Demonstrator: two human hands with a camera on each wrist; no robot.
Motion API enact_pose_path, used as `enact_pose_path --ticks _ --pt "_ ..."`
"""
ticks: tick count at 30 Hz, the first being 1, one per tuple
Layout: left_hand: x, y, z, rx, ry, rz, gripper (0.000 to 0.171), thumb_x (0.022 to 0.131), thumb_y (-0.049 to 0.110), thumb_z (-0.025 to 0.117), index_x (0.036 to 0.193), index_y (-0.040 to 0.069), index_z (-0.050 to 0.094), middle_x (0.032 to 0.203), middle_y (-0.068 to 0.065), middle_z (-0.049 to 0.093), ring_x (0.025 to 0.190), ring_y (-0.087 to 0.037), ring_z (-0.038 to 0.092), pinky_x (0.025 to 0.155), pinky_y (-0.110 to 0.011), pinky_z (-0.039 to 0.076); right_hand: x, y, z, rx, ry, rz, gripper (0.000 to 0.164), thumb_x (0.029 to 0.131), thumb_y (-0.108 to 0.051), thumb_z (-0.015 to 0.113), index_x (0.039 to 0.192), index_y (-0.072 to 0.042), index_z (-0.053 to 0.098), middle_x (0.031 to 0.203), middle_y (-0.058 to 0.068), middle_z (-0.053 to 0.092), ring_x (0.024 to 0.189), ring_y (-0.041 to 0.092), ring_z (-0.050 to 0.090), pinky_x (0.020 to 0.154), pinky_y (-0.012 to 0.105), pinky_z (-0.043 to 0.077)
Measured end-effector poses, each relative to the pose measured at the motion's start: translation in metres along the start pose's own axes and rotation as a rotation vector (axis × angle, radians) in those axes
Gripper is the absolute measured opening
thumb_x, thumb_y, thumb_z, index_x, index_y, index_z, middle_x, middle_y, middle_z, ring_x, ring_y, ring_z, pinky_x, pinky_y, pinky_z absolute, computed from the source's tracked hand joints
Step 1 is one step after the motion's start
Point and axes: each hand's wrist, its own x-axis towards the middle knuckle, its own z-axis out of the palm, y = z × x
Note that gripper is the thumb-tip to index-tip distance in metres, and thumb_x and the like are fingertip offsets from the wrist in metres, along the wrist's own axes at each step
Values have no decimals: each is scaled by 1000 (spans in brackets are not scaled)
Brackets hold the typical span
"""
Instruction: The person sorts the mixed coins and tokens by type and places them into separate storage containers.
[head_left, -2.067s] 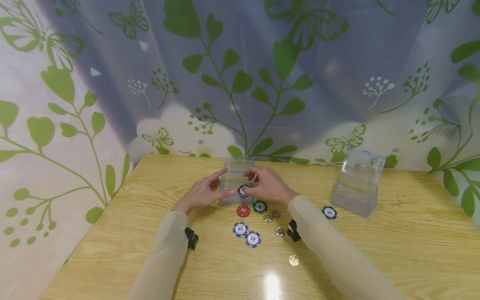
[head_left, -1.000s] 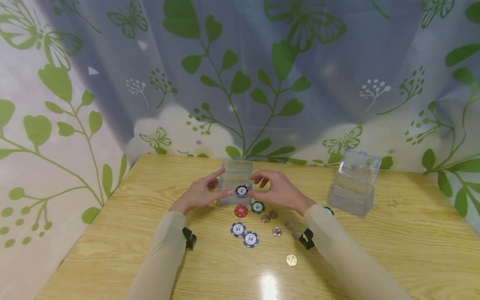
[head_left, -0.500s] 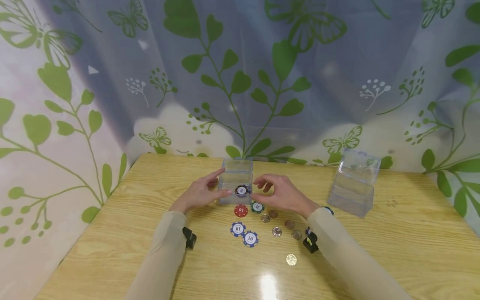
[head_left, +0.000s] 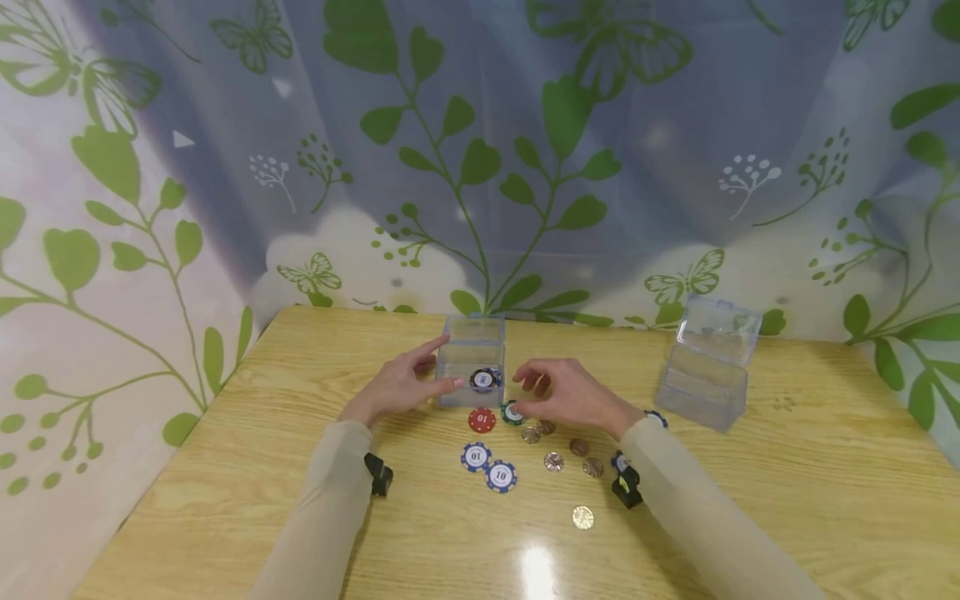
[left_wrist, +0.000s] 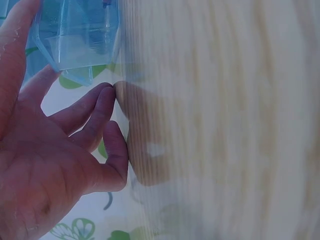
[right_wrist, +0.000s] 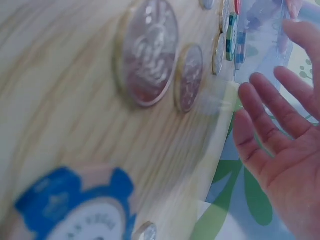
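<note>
In the head view, my left hand (head_left: 397, 385) touches the left side of a clear plastic box (head_left: 471, 358) with thumb and forefinger extended; its lid stands up at the back. The left wrist view shows the forefinger at the corner of the box (left_wrist: 77, 40), the other fingers bent and holding nothing. Inside the box lie poker chips, a black one (head_left: 483, 379) on top. My right hand (head_left: 573, 392) is right of the box, its thumb over a green poker chip (head_left: 512, 412). Its fingers are loosely bent and apart in the right wrist view; whether the thumb touches the chip I cannot tell.
A red chip (head_left: 482, 419) and two blue chips (head_left: 501, 476) lie in front of the box. Several metal coins (head_left: 553, 462) are scattered to the right. More blue chips (head_left: 657, 419) lie by the right forearm. A second clear box (head_left: 703, 383) stands lid up at right.
My right hand has drawn back from inside the box, leaving a black chip there, and has moved right and down to the green chip. The left hand has stayed at the box.
</note>
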Motion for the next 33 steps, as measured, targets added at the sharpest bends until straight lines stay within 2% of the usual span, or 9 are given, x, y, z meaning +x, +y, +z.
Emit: enact_pose_path --ticks 7,15,22,29,33 --pt "3 2 1 13 12 16 90 71 71 65 147 42 26 148 -11 41 138 -29 37 112 -59 25 -1 8 1 -18 -75 27 49 75 -35 78 116 -12 63 100 1 66 90 13 61 81 28 52" --pt "4 5 2 -6 7 1 88 70 70 66 145 47 25 149 -9 40 138 -29 36 112 -60 23 3 5 5 -134 -102 0 43 75 -32 78 112 -12 68 93 2 58 81 15 52 70 26 45" --pt "0 3 1 -22 -1 20 86 74 64 67 146 44 25 149 -12 39 138 -31 36 112 -60 23 5 2 11 -158 -101 0 39 74 -30 78 107 -12 69 91 3 55 78 14 49 68 25 43" --pt "-1 2 1 -27 -3 18 82 75 63 67 144 50 25 149 -10 40 138 -29 37 112 -59 25 6 0 14 -176 -83 10 37 70 -26 78 102 -11 69 92 0 56 74 11 48 64 24 43" --pt "-1 0 2 -25 0 17 82 75 63 67 144 49 25 149 -10 40 137 -29 37 112 -59 25 7 0 16 -190 -82 27 36 68 -28 76 100 -12 68 91 -3 55 73 10 48 63 24 44"
